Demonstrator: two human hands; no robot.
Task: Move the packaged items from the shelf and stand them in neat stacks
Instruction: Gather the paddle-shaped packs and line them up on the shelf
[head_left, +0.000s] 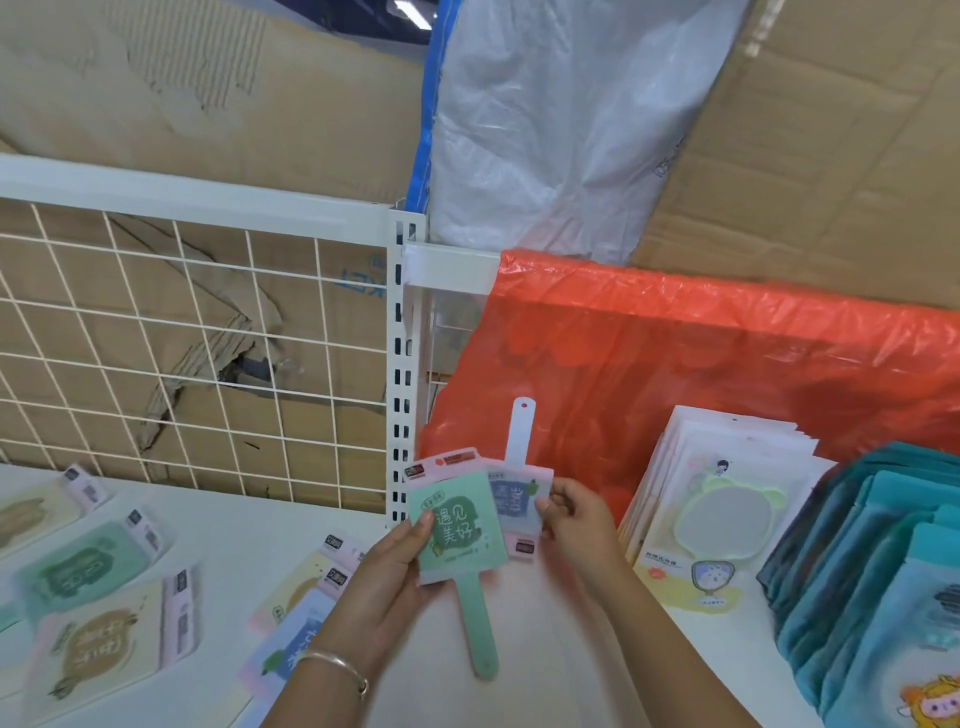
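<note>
Trouble is likeliest at lower centre of the frame, where two packaged paddle-shaped items overlap between the hands. The left grip (384, 571) pinches the green packet (457, 525) by its left edge, thumb on the printed face and green handle hanging down. The right grip (576, 525) pinches the blue packet (511, 499) by its right edge, white handle pointing up (so the two lie head to tail). Both are held just above the white shelf (234, 519), the blue one tucked partly behind the green.

As I judge it, the slick wrappers could slide against each other while being squared up, and an edge-only pinch gives little hold if one twists. Stacked with handles opposed, the pair would sit uneven and could tip a standing stack.

The loose packets (93, 566) at lower left lie flat and scattered, some overlapping, so a careless reach could push them off the front edge. At right, the white mirror packs (717, 499) and the teal packs (872, 561) lean in rows in front of the red plastic bag (675, 364). A nudge from the right forearm, or that soft backing giving way, could fan them over.
</note>
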